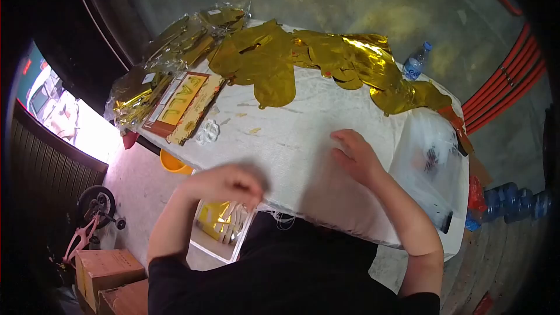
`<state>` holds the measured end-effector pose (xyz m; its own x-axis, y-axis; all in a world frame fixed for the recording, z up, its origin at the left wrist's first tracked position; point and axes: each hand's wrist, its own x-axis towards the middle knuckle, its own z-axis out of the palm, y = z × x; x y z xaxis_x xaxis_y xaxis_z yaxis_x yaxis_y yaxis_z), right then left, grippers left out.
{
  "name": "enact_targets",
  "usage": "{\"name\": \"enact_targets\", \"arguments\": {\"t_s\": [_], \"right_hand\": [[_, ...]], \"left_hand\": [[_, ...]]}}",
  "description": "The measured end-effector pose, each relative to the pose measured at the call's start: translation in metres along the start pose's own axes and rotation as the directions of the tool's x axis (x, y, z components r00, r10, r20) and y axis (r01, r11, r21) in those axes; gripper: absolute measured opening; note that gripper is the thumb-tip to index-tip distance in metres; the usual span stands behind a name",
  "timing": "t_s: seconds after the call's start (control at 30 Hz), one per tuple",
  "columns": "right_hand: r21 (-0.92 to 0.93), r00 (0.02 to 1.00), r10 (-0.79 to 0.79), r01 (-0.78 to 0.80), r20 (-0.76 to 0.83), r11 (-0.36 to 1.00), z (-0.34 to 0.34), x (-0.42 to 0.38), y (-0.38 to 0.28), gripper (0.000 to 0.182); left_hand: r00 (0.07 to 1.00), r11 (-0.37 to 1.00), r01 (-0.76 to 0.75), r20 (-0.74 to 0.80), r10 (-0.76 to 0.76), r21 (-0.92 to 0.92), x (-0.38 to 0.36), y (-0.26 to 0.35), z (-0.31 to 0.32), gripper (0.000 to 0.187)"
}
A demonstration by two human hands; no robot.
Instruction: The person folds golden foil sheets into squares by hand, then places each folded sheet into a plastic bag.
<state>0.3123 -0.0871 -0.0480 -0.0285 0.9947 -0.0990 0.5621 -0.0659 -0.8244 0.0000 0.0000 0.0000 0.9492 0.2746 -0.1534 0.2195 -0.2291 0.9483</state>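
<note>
My left hand [226,185] is over the near left edge of the white-covered table [280,140], above a white box. Its fingers look curled but are blurred, and whether anything lies in them does not show. My right hand [357,156] hovers over the middle of the table, thumb and fingers apart, holding nothing. Flat gold foil balloons [274,70] lie in a heap along the far side. On the left are a printed card [179,107] with yellow lettering and a small white coil of string or ribbon [207,132].
Clear plastic packets of gold foil [175,46] cover the far left corner. A water bottle [416,61] stands at the back right, near a clear plastic bag [429,160]. Below the left edge are the white box [198,242] with gold packets and an orange bucket [174,163].
</note>
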Motion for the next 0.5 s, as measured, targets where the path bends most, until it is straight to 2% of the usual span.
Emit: {"name": "enact_targets", "arguments": {"t_s": [0.03,0.07,0.1,0.13,0.17,0.23,0.37,0.43,0.5], "right_hand": [[-0.115,0.986,-0.155,0.148,-0.055,0.982,0.007,0.010,0.010,0.044],[-0.236,0.945,-0.312,0.283,-0.095,0.930,0.014,0.020,0.018,0.045],[-0.291,0.945,-0.317,0.281,-0.085,0.915,0.001,0.021,0.022,0.045],[-0.396,0.926,-0.358,0.288,-0.116,0.872,0.012,0.025,0.031,0.045],[-0.500,0.906,-0.399,0.283,-0.140,0.818,0.019,0.026,0.034,0.044],[-0.520,0.896,-0.422,0.298,-0.137,0.800,0.024,0.022,0.029,0.044],[-0.512,0.898,-0.424,0.311,-0.118,0.801,0.021,0.017,0.021,0.044],[-0.507,0.906,-0.407,0.299,-0.116,0.809,0.022,0.017,0.020,0.044],[-0.505,0.912,-0.392,0.286,-0.117,0.815,0.020,0.017,0.019,0.044]], "left_hand": [[1.000,1.000,0.003,-0.002,-0.003,0.011,-0.001,0.001,-0.003,0.017],[0.983,0.986,0.054,-0.179,-0.025,0.156,0.023,-0.003,-0.009,0.014],[0.931,0.962,0.075,-0.364,0.027,0.263,0.052,-0.008,-0.011,0.011],[0.866,0.833,0.141,-0.474,0.158,0.535,0.070,-0.018,-0.021,0.012],[0.789,0.630,0.239,-0.526,0.318,0.739,0.086,-0.033,-0.034,0.014],[0.754,0.498,0.252,-0.491,0.437,0.830,0.115,-0.073,-0.064,0.018],[0.744,0.487,0.243,-0.483,0.461,0.839,0.146,-0.089,-0.080,0.018],[0.736,0.410,0.290,-0.476,0.481,0.864,0.157,-0.092,-0.089,0.016],[0.751,0.407,0.307,-0.482,0.452,0.860,0.163,-0.093,-0.089,0.016]]}}
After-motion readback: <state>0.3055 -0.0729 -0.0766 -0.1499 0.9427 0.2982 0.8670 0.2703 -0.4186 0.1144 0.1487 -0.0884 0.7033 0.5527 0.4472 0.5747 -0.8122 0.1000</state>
